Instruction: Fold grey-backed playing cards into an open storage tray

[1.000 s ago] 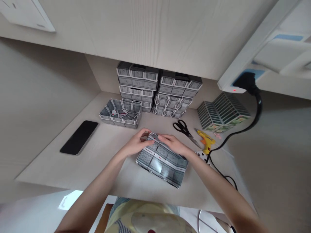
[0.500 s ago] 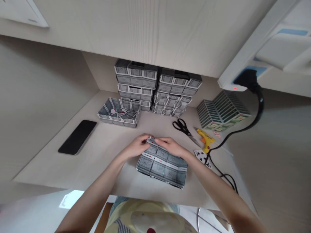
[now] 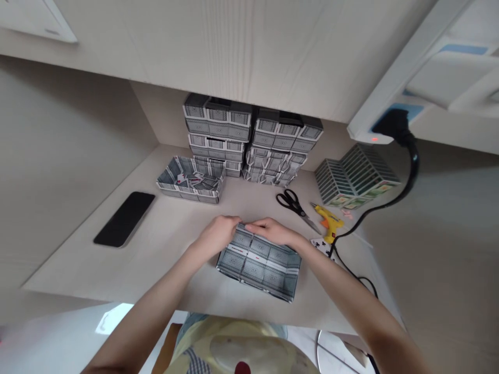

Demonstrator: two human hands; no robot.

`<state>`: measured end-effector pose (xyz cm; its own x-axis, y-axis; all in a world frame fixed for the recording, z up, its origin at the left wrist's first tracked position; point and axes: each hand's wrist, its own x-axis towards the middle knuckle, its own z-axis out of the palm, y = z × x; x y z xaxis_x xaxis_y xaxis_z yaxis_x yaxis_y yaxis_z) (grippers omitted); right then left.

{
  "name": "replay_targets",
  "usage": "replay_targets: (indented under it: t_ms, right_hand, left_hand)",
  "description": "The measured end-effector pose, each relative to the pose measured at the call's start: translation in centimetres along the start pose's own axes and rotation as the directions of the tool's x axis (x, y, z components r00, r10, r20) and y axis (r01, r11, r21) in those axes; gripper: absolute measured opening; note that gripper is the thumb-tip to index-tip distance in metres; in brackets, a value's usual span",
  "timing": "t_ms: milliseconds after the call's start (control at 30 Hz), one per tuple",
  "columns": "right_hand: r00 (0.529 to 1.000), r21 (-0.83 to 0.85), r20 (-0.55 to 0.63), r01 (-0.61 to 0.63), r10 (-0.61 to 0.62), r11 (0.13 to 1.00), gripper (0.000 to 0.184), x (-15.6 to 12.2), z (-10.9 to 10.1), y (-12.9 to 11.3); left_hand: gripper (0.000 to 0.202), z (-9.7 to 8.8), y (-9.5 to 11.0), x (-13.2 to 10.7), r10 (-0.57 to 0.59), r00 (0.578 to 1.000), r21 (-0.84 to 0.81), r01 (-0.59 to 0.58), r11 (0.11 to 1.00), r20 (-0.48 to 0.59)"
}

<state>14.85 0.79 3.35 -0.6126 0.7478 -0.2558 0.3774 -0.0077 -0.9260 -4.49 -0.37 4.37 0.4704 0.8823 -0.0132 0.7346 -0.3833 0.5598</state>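
Just on the near side of both hands: a grey, rectangular open box of what look like patterned playing cards [image 3: 255, 271], apparently resting on the pale wood-look surface [image 3: 156, 270] in front of the torso. Long axis mostly left to right, slanting so as to bring the right end closer to the body. At the far left corner, the left hand [image 3: 223, 230], fingers curled in; along the far long rim, the right hand [image 3: 273, 231], fingertips pointing left, close to meeting the other. Neither nearer, with both touching the same far side; no hand on the near rim. Both hands narrow, seemingly holding the far wall between them; cannot tell how firmly, nor what lies under the hidden fingertips.

On the box, a fine lattice print with a small medallion on each panel, panels lined up in rows. White bands across the inside, with a small red mark on one; seams slightly uneven, near rim thin and dark. Walls light by the look of them, so likely to bow under a hard squeeze.
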Motion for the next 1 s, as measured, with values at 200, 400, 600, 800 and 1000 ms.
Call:
replay_targets:
  t_ms: [200, 400, 600, 800, 1000]
  right_hand:
    - [0.999, 0.011, 0.041, -0.009, 0.008, 1.0, 0.044, -0.1, -0.8, 0.0]
    - [0.995, -0.121, 0.091, 0.043, -0.031, 0.992, 0.046, 0.3, -1.6, -0.1]
    - [0.976, -0.435, -0.159, 0.065, -0.148, 0.898, 0.04, 0.2, -2.8, -1.9]
    - [0.689, -0.352, -0.687, -0.04, -0.229, 0.935, 0.038, -2.9, -4.6, -1.8]
    - [0.575, -0.126, -0.818, -0.207, 0.016, 0.97, 0.062, -5.4, -2.0, 2.2]
  left_hand:
    - [0.027, -1.0, 0.4, 0.1, 0.052, 0.997, 0.087, -0.057, 0.995, 0.06]
    - [0.026, -1.2, 0.9, -0.2, 0.032, 0.999, 0.02, -0.033, 0.999, 0.025]
    - [0.029, -0.5, -0.8, -0.2, -0.113, 0.989, 0.021, 0.115, 0.993, -0.099]
    - [0.025, -0.2, -3.3, -1.5, -0.401, 0.851, -0.055, 0.407, 0.912, -0.339]
    - [0.041, 0.7, -0.7, -3.3, -0.407, 0.857, 0.018, 0.434, 0.901, -0.318]
